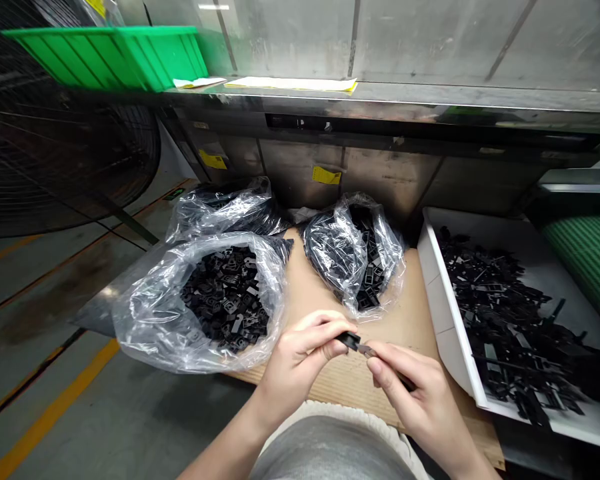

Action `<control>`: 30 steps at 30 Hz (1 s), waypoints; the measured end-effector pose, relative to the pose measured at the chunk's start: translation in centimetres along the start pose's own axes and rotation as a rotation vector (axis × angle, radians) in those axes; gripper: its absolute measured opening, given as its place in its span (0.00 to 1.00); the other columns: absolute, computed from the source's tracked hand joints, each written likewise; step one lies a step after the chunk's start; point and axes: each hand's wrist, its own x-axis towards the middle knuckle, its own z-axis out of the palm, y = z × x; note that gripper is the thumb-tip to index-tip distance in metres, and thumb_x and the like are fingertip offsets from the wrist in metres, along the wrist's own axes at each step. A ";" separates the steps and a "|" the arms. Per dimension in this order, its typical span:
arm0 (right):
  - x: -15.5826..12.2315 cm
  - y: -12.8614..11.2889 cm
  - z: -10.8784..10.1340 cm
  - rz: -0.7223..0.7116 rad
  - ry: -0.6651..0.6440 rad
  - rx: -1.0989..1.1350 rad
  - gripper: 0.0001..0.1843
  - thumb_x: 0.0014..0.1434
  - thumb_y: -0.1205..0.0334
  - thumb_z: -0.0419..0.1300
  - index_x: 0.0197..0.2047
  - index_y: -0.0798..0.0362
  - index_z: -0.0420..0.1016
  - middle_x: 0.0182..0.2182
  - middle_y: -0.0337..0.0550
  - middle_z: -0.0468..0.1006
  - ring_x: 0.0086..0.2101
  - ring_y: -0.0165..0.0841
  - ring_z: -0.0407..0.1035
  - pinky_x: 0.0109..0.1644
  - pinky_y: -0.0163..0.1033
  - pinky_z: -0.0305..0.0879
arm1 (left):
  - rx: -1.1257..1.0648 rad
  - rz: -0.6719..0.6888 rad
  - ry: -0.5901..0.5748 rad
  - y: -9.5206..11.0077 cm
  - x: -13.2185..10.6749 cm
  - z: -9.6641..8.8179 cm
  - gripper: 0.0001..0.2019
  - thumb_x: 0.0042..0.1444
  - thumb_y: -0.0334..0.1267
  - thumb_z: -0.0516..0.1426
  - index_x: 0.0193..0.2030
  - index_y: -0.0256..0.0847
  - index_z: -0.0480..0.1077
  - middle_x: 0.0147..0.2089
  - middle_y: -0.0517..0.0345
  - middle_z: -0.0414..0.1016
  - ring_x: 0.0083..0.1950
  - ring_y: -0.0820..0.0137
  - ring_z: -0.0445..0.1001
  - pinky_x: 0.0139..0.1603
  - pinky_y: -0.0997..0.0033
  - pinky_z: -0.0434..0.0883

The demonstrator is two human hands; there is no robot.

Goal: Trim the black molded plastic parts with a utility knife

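My left hand [300, 353] pinches a small black moulded plastic part [349, 340] between thumb and fingertips. My right hand [405, 400] holds a small tool with a dark handle [406, 382], and its metal blade [366, 351] touches the black part. Both hands are above a light wooden board [405, 313]. Beyond them on the board are an open clear plastic bag [153, 320] full of black parts, and a second [340, 250] and third [220, 210] bag. To the right, a white tray [453, 320] holds a heap of similar black parts.
A large floor fan [55, 140] stands at the left, and a green plastic crate [110, 60] sits on a steel shelf with papers. Green conveyor belting [590, 260] lies past the tray. The grey floor with yellow lines lies left of the board.
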 end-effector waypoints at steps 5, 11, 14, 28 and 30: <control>0.1 0.3 0.1 -0.015 0.032 -0.010 0.09 0.58 0.69 0.52 0.40 0.51 0.71 0.24 0.36 0.70 0.25 0.25 0.64 0.30 0.28 0.60 | 0.006 0.028 -0.021 -0.2 0.2 0.1 0.11 0.55 0.26 0.54 0.40 0.43 0.73 0.39 0.59 0.70 0.43 0.72 0.69 0.46 0.79 0.63; 0.1 -0.1 0.1 0.055 -0.045 0.047 0.09 0.59 0.65 0.51 0.35 0.55 0.72 0.22 0.38 0.67 0.23 0.26 0.61 0.27 0.30 0.57 | 0.004 0.047 -0.029 -0.3 0.1 -0.1 0.10 0.54 0.26 0.54 0.39 0.40 0.73 0.40 0.57 0.70 0.43 0.71 0.69 0.46 0.78 0.64; 0.2 0.0 -0.3 0.256 -0.194 0.315 0.12 0.59 0.60 0.50 0.32 0.57 0.70 0.16 0.33 0.60 0.17 0.22 0.53 0.20 0.29 0.50 | 0.004 0.057 -0.050 -0.2 0.2 0.0 0.09 0.54 0.25 0.54 0.39 0.39 0.73 0.39 0.56 0.70 0.43 0.70 0.69 0.46 0.76 0.64; -1.2 1.2 -1.1 0.179 0.085 0.219 0.13 0.59 0.64 0.52 0.46 0.45 0.69 0.30 0.38 0.70 0.29 0.27 0.65 0.33 0.32 0.60 | 0.143 -0.027 0.016 0.3 0.4 0.4 0.06 0.55 0.29 0.54 0.36 0.39 0.72 0.35 0.60 0.73 0.38 0.74 0.70 0.40 0.80 0.65; -1.3 0.8 -0.6 0.082 0.098 0.056 0.14 0.59 0.65 0.51 0.47 0.46 0.69 0.30 0.40 0.67 0.32 0.29 0.65 0.35 0.34 0.60 | 0.158 -0.028 0.021 0.4 0.4 0.6 0.06 0.55 0.29 0.54 0.35 0.40 0.71 0.35 0.61 0.72 0.38 0.74 0.70 0.40 0.81 0.64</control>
